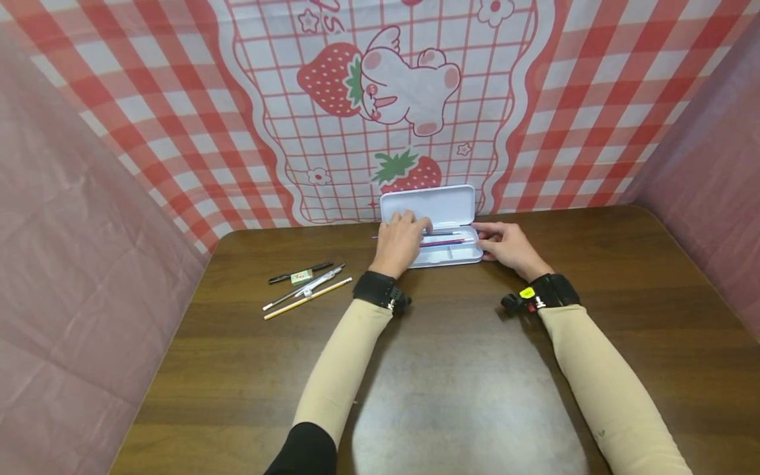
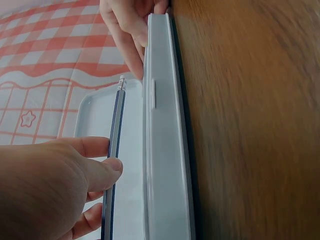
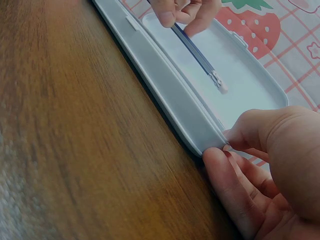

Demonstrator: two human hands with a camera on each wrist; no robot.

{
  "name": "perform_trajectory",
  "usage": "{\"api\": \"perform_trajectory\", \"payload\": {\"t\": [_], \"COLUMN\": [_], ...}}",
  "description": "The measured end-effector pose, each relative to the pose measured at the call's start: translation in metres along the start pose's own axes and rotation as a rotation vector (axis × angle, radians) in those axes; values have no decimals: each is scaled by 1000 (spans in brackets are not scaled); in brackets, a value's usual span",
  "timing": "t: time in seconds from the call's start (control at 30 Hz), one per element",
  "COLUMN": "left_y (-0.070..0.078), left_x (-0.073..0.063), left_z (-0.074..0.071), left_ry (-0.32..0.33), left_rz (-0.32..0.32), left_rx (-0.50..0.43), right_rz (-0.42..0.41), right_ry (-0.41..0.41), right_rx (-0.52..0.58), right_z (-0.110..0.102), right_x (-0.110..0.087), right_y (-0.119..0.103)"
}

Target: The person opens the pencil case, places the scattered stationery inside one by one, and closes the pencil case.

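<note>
A white pencil case (image 1: 427,262) stands with its lid (image 1: 442,204) raised against the cloth at the table's back. Over it, my left hand (image 1: 399,245) pinches a dark blue-and-grey pencil (image 2: 115,120) between thumb and fingers. The pencil's white eraser end points right, toward my right hand (image 1: 505,247). That hand grips the case's right end, thumb at the rim and fingers against the outer side (image 3: 215,145). Red and blue pencils (image 1: 445,243) lie inside the case, partly hidden by my left hand. A small divider (image 1: 450,253) shows in the front compartment.
Left of the case lie a black pen (image 1: 282,279), a small green-and-white eraser (image 1: 301,277), a grey pencil (image 1: 279,303), a silver compass (image 1: 317,282) and a yellow pencil (image 1: 297,307). A red-checked cloth (image 1: 582,132) hangs right behind the table.
</note>
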State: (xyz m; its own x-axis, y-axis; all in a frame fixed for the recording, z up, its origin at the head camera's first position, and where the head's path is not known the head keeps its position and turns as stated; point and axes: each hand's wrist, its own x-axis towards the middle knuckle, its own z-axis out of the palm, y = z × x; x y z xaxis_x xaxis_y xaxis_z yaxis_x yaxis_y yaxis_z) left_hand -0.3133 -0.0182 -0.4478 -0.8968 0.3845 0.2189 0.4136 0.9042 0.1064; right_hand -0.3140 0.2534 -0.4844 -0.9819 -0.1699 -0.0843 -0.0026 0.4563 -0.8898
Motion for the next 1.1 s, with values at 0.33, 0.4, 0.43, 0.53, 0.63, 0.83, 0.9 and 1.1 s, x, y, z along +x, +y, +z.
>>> {"api": "perform_trajectory", "payload": {"t": [0.33, 0.4, 0.43, 0.53, 0.63, 0.83, 0.9, 1.1], "left_y": [8, 9, 10, 13, 8, -5, -8, -12], "left_x": [4, 5, 5, 5, 12, 25, 27, 32], "left_z": [6, 6, 6, 1, 13, 47, 56, 68], "left_ry": [2, -2, -3, -14, -6, 38, 65, 61], "left_rz": [28, 28, 28, 31, 38, 61, 69, 55], "left_rx": [-13, -15, -15, -28, -64, -105, -111, -113], "right_rz": [-5, -4, -3, -2, 1, 0, 0, 6], "right_ry": [8, 8, 10, 15, 12, 4, 9, 8], "right_rx": [14, 14, 12, 3, 1, 2, -2, -7], "right_z": [1, 1, 1, 1, 1, 0, 0, 0], "right_x": [-1, -1, -2, -2, -1, 1, 2, 2], "right_y": [0, -1, -1, -1, -1, 1, 1, 1]}}
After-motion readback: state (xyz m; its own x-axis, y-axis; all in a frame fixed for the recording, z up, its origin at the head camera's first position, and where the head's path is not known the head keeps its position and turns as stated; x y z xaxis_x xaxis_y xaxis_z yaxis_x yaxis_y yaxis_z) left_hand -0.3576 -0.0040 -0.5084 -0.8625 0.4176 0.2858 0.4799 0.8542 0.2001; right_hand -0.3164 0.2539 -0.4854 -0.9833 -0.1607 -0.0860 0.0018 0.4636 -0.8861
